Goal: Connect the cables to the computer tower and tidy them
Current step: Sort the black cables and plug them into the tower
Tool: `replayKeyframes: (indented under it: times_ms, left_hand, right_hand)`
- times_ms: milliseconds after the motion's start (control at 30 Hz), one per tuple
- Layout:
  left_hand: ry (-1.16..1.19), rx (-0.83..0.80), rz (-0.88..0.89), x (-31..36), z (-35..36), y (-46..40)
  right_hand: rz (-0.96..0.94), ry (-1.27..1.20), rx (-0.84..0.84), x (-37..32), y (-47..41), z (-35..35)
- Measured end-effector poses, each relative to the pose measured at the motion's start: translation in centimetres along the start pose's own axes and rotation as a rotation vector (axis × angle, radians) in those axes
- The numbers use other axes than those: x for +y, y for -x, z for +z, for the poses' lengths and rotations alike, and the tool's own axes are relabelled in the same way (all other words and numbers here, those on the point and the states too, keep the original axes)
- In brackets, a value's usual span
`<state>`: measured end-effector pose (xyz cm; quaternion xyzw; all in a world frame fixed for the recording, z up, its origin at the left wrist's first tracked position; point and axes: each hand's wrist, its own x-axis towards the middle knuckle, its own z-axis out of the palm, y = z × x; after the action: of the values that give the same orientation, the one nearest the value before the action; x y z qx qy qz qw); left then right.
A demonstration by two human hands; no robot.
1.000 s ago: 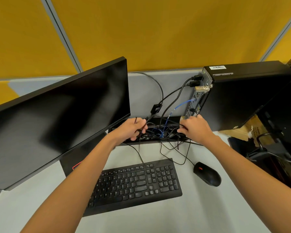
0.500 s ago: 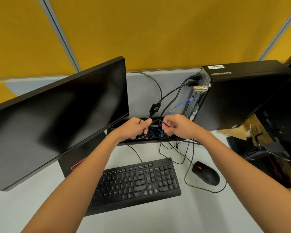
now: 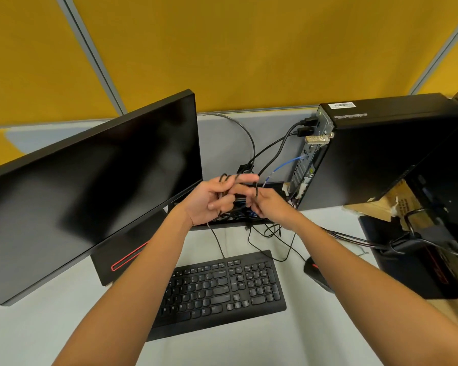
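Nearest, below both hands: flat black keyboard [image 3: 220,289] on pale grey desk [image 3: 249,347]; black mouse with red stripe [image 3: 315,273], partly hidden behind right forearm. Between keyboard and hands, loose loops of thin black cable [image 3: 270,244] on the desk. Left hand [image 3: 212,199] raised with fingers curled round several turns of that cable. Right hand [image 3: 267,204] just beside it, touching, pinched on the same strand. Left of left hand, wide black monitor [image 3: 90,186], tilted. Right of right hand and beyond, upright black computer tower [image 3: 381,154], rear ports facing the hands, blue network cable [image 3: 286,165] and thicker black leads plugged in. Farthest, yellow partition wall [image 3: 249,48].
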<state>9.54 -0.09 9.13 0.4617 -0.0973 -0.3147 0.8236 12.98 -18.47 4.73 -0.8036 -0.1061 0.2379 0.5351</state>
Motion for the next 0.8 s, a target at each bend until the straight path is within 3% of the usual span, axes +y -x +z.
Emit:
replayKeyframes:
  times_ms: [100,233,333,400,500,633,700,800]
  left_hand:
    - [-0.127,0.186,0.071,0.1,0.6,-1.4]
    - [-0.597,0.403,-0.084,-1.3,0.2,-2.9]
    - [-1.014,0.349,-0.180,-2.9,-0.2,-3.0]
    - [-1.089,0.258,-0.265,-3.6,0.0,-2.9]
    - [-0.985,0.138,-0.416,-3.3,1.3,-2.5]
    - [-0.557,0.033,-0.278,-1.8,2.6,-2.0]
    - [-0.374,-0.021,-0.233,-0.6,2.5,-1.9]
    - [-0.128,-0.092,-0.176,0.4,2.0,-1.8]
  right_hand:
    - [-0.035,0.170,-0.002,1.1,0.5,1.6]
    - [-0.138,0.619,-0.246,1.2,1.5,1.9]
    - [-0.157,0.882,-0.315,-0.6,2.4,0.1]
    - [-0.175,0.951,-0.245,-2.0,2.7,-2.1]
    - [-0.216,0.838,-0.138,-3.2,2.3,-5.3]
    - [-0.297,0.581,0.106,-3.7,1.8,-6.2]
    - [-0.265,0.322,0.155,-3.0,1.4,-5.2]
    - [-0.145,-0.307,0.097,-1.9,1.3,-3.3]
